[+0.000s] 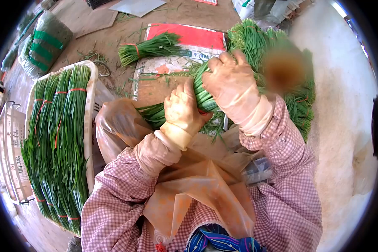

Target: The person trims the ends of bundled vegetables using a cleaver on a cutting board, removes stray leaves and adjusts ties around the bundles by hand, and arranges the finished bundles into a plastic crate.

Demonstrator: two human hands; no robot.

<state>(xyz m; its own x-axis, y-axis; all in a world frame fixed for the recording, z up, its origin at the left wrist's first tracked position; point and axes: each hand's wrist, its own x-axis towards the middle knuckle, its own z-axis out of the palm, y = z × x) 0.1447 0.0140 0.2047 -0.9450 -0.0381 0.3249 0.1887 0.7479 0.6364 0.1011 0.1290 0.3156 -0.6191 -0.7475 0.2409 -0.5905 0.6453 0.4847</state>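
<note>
Across my lap lies a bundle of long green chives (203, 90), tilted from lower left to upper right. My left hand (181, 108), in a pale rubber glove, is wrapped round its lower part. A bit of red band (204, 112) shows beside the left fingers; how far it goes round the stems is hidden. My right hand (233, 82), gloved too, grips the bundle higher up with bent fingers. Beyond the hands, a banded chive bundle (151, 48) rests on a red and white cardboard sheet (185, 33).
To the left stands a white crate (90, 122) filled with red-banded chives (59, 138). More chives (252, 40) are piled at the right. A wrapped bag with green tape (48, 44) sits at the back left. A brown blur (283, 69) covers part of the view.
</note>
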